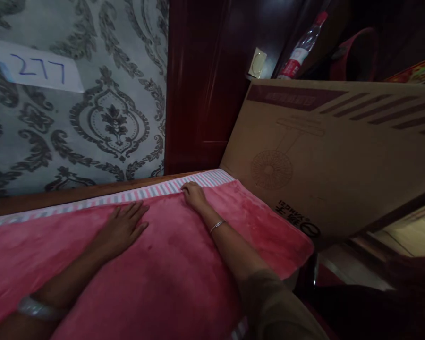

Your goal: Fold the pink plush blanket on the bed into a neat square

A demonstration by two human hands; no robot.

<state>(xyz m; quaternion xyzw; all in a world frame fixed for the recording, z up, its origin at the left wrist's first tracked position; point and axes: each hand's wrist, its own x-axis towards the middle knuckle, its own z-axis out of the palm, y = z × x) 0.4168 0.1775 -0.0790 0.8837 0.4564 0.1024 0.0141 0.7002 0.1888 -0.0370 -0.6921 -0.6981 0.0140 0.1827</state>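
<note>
- While I look down from the head camera, I see the left hand [122, 225] lying flat and released on the pink blanket [170, 269], palm down, fingers spread and pointing toward the wall.
- I see the right hand [194, 193] further forward, at the blanket's far edge, fingers curled down over the hem; whether it actually pinches the cloth I cannot tell.
- I note the pink blanket spreads over the bed from the near edge of the view to just short of the wall, its right corner hanging off beside the cardboard box [340, 151].
- I see a striped sheet [134, 194] showing as a narrow band beyond the blanket's far edge, touching the right hand's fingertips.
- I note a thin silver bracelet [217, 225] on the right wrist and a pale bangle [38, 308] on the left wrist.
- I see the large cardboard box leaning tilted at the bed's right side, printed with a fan drawing.
- I see patterned wallpaper [109, 113] behind the bed, with a paper note [38, 68] reading 277 stuck on it.
- I see a plastic bottle [302, 47] with a red label standing in the dark behind the box.
</note>
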